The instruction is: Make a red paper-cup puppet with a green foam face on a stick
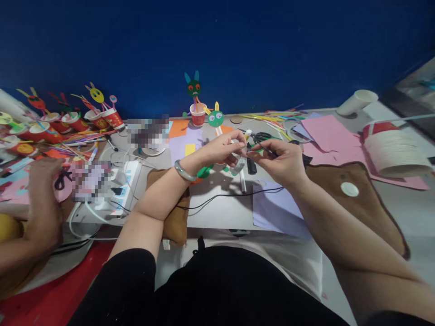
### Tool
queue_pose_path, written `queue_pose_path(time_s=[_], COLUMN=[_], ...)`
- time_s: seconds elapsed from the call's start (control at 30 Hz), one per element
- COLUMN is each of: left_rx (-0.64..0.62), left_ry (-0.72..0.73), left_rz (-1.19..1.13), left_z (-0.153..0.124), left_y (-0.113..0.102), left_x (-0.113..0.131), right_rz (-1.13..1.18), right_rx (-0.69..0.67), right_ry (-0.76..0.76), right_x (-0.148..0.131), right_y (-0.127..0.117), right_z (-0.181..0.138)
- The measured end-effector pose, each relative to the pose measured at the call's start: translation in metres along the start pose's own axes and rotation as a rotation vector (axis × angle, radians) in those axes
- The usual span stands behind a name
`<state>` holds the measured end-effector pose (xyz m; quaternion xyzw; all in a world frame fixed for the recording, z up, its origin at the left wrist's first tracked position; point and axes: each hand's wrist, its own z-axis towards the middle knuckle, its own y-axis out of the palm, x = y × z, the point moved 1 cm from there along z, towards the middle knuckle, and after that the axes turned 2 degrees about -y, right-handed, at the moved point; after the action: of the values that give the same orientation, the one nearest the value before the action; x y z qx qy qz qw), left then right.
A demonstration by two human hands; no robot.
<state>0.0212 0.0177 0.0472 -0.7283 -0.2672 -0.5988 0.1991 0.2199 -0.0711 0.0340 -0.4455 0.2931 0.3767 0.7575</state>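
Hovering over the table, L hand (9 o'clock) and R hand (3 o'clock) nearly meet at the fingertips. R thumb + index drawn close; can't tell what, if anything, is pinched btwn them. L fingers bent inward; grip unclear. Clear tape roll is approx 6 o'clock of L fingertips, approx 8 o'clock of R's, so L is nearer; it looks tilted, outline's long axis approx 1-to-7; can't tell if held. Key relation, imo: roll right under L fingers, R tips off its 1–2 o'clock edge. Black obj. at roll's 3 o'clock; green-faced figure at L hand's 11.
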Motion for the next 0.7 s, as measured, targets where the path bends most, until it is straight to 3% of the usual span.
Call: queue_pose_path(time_s=[0.23, 0.7], left_rx=[-0.012, 0.020], left_ry=[-0.029, -0.018], left_rz=[0.013, 0.015], left_z=[-0.0008, 0.0003], left_y=[0.0017, -0.0007], left_x=[0.0028, -0.0026], right_rz=[0.017, 0.052], right_rx=[-0.008, -0.033], right_ry=[-0.030, -0.048], right_x=[0.0071, 0.0042], right_y=[0.0118, 0.0052], right_z=[0.0034, 0.0038])
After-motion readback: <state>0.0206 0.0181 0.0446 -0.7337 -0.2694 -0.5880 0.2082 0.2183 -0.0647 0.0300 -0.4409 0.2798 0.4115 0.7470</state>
